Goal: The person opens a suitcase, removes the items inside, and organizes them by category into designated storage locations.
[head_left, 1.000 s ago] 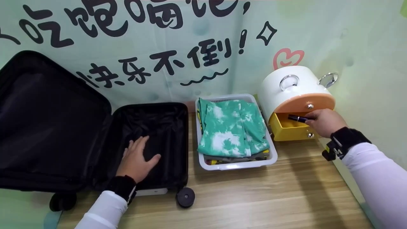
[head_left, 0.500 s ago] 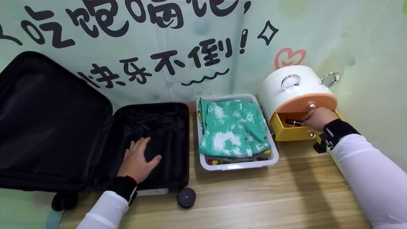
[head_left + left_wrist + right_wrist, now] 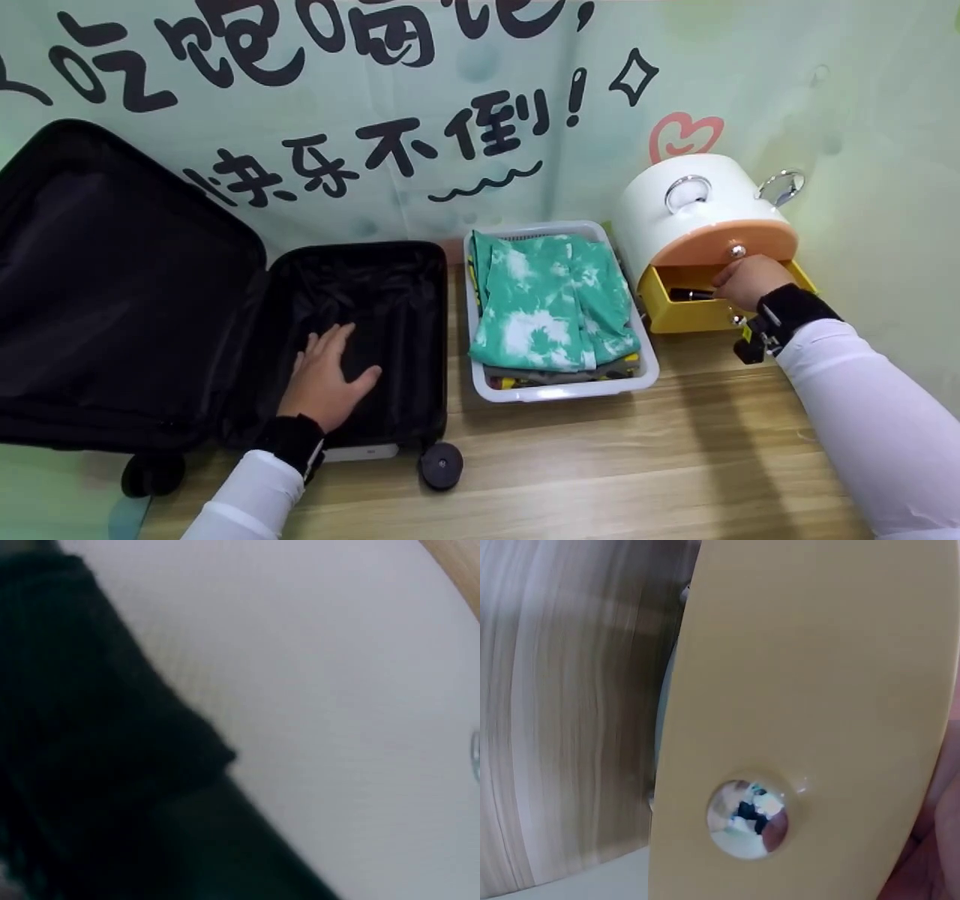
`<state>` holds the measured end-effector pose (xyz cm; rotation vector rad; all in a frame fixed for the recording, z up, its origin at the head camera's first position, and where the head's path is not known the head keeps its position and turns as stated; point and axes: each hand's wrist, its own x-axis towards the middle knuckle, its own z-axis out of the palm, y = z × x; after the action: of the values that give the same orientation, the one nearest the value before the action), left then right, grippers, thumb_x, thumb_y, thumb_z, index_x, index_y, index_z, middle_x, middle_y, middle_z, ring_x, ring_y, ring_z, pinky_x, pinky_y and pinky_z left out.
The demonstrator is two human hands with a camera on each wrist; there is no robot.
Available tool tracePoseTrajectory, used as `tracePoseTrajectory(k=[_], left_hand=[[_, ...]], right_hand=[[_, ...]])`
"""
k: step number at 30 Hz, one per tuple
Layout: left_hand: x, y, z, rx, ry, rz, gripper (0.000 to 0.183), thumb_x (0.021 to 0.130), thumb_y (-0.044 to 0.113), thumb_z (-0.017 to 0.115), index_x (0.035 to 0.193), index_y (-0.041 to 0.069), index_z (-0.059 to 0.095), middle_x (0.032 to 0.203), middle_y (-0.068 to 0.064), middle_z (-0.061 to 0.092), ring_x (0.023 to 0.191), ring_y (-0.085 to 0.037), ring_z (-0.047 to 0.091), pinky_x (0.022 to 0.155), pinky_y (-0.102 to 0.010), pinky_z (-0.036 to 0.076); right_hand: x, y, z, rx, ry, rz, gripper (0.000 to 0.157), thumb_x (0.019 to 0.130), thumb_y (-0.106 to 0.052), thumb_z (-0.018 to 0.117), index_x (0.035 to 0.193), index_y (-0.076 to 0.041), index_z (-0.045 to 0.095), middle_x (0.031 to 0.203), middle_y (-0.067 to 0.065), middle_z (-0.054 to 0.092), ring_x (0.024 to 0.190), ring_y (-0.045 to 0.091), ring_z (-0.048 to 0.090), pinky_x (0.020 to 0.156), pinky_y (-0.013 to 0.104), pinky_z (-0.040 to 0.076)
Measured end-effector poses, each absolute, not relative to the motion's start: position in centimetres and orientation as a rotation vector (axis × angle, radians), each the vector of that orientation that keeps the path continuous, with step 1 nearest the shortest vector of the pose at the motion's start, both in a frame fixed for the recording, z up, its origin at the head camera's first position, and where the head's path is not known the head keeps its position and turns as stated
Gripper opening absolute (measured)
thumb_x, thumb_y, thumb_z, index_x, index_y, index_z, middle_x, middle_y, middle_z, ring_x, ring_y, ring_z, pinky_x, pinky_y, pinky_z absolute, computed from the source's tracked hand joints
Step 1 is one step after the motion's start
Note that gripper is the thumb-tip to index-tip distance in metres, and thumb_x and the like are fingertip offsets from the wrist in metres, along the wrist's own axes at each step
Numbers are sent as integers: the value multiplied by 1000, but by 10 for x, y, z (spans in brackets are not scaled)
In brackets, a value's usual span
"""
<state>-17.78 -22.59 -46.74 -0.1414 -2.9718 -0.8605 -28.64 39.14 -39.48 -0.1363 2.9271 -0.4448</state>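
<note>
In the head view my right hand (image 3: 750, 281) reaches over the front of the yellow drawer (image 3: 691, 319), its fingers at one end of a slim black tube (image 3: 690, 295) with a silver band. The tube lies low inside the drawer; the hand hides its right end. In the right wrist view, the yellow drawer front (image 3: 810, 675) with its shiny round knob (image 3: 748, 819) fills much of the picture, and part of the hand (image 3: 934, 847) shows behind its edge. My left hand (image 3: 326, 379) is spread over the open black suitcase (image 3: 397, 337), holding nothing.
The drawer belongs to a white rounded box (image 3: 675, 202) with ring handles and an orange drawer front (image 3: 720, 244). Left of it stands a white basket (image 3: 562, 394) of folded clothes, green tie-dye cloth (image 3: 551, 300) on top. The suitcase lid (image 3: 112, 285) leans open at left.
My right hand has moved left and slightly inward over the drawer front, and the black tube has gone lower into the drawer. The left hand has stayed where it was.
</note>
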Motion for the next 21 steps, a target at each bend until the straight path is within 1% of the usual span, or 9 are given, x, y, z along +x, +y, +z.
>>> tracePoseTrajectory(k=[4, 7, 10, 13, 15, 17, 18, 21], left_hand=[[-178, -226, -468, -139, -2974, -869, 82, 101, 40, 69, 164, 2, 34, 169, -27, 28, 157, -55, 11, 124, -69, 11], [-178, -226, -468, -138, -2975, -876, 82, 101, 40, 69, 165, 2, 33, 169, -27, 28, 157, -55, 11, 125, -68, 10], [-178, -226, -469, -141, -2971, -879, 82, 101, 40, 69, 164, 2, 34, 169, -27, 28, 157, -55, 11, 124, -69, 10], [-178, -226, -469, -146, -2966, -886, 82, 101, 39, 70, 164, 2, 34, 169, -27, 28, 157, -56, 11, 124, -69, 10], [-178, -226, -469, -148, -2963, -892, 82, 101, 39, 70, 164, 2, 34, 169, -28, 28, 157, -56, 10, 124, -69, 10], [-178, -226, -470, -147, -2963, -895, 81, 101, 38, 70, 164, 2, 34, 169, -27, 28, 157, -55, 10, 124, -70, 10], [-178, -226, -470, -146, -2962, -893, 81, 101, 38, 70, 164, 2, 34, 169, -27, 28, 157, -55, 10, 124, -70, 10], [-178, -227, -470, -141, -2959, -893, 81, 101, 38, 70, 164, 2, 34, 169, -28, 28, 157, -56, 10, 124, -70, 9]], right_hand=[[-279, 390, -398, -63, 2983, -500, 34, 97, -13, 65, 121, 9, 73, 120, 31, 71, 109, 55, 65, 97, 65, 48], [-269, 386, -402, 75, 3067, -584, 36, 103, -22, 58, 123, 4, 74, 119, 29, 72, 103, 51, 66, 91, 64, 49], [-255, 379, -409, 236, 3160, -721, 43, 107, -33, 54, 125, 0, 74, 119, 27, 72, 102, 48, 63, 90, 64, 45], [-240, 372, -418, 308, 3265, -897, 43, 107, -33, 57, 122, 4, 72, 123, 29, 69, 111, 50, 58, 100, 65, 39], [-230, 367, -425, 310, 3325, -1017, 39, 106, -29, 60, 116, 7, 70, 122, 31, 65, 117, 51, 52, 105, 64, 34], [-220, 363, -432, 282, 3360, -1113, 33, 103, -23, 64, 110, 9, 68, 119, 30, 61, 120, 51, 48, 108, 63, 30], [-216, 362, -435, 266, 3370, -1141, 31, 102, -21, 65, 108, 9, 67, 118, 29, 60, 119, 51, 47, 107, 62, 29], [-209, 358, -445, 168, 3394, -1139, 27, 99, -17, 70, 105, 9, 68, 113, 29, 60, 114, 51, 49, 101, 61, 33]])
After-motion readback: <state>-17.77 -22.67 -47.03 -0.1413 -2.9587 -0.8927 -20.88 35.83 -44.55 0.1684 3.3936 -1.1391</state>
